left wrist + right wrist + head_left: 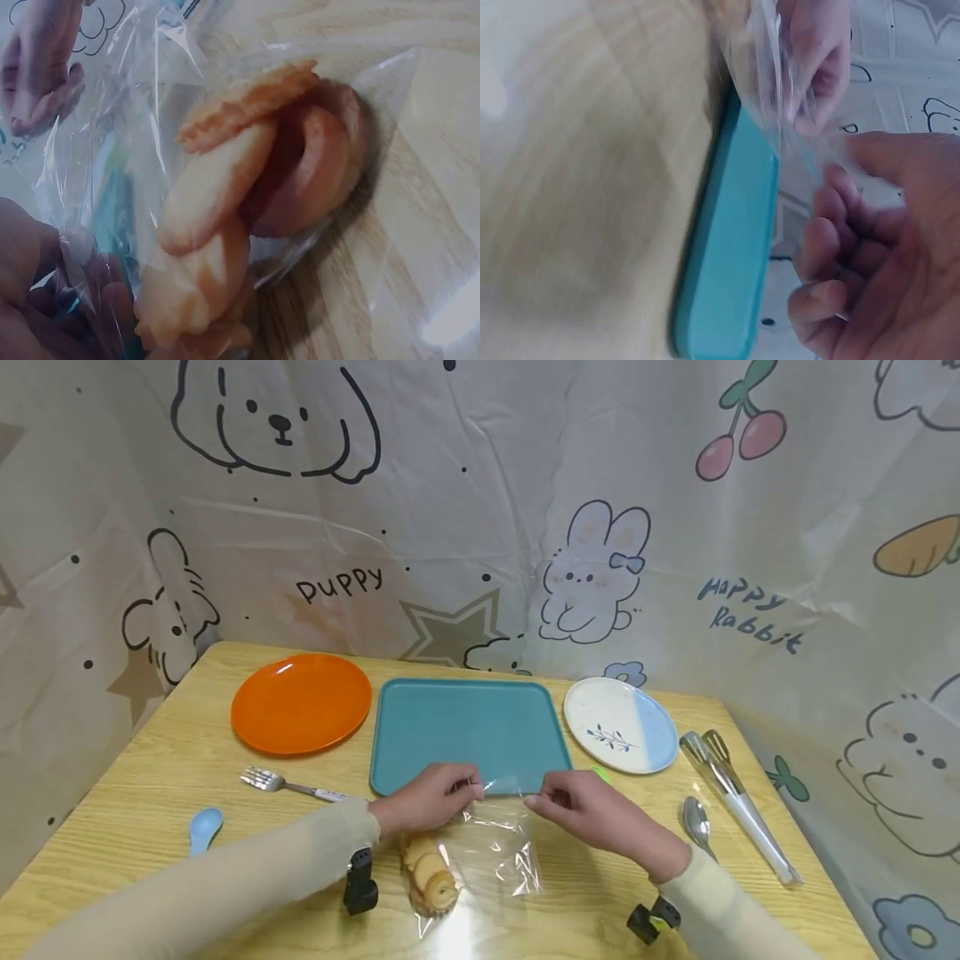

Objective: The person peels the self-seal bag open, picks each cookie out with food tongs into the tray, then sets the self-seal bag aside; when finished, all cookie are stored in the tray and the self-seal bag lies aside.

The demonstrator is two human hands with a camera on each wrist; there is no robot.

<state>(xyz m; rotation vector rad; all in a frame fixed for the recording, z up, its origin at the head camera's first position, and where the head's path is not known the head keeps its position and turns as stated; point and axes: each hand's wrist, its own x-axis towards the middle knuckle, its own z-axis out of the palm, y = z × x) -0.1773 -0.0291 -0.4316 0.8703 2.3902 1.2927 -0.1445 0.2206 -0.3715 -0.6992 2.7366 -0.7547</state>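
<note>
Both hands pinch the upper edge of a clear plastic bag [501,852] over the front of the teal tray [471,727]. My left hand [429,797] has its fingers curled at the bag's left corner. At the opposite corner, the thumb and fingers of my right hand [594,814] come together on the film. Several golden-brown cookies [431,870] lie in the bag's lower left part, below the left wrist. The left wrist view shows these cookies [217,187] close up, overlapping one another inside the crinkled film.
An orange plate [302,703] is at the back left, a white and blue plate [617,725] at the back right. Left of the bag lie a fork [281,782] and a light blue spoon [204,828]. On the right are a metal spoon [696,822] and tongs [738,797].
</note>
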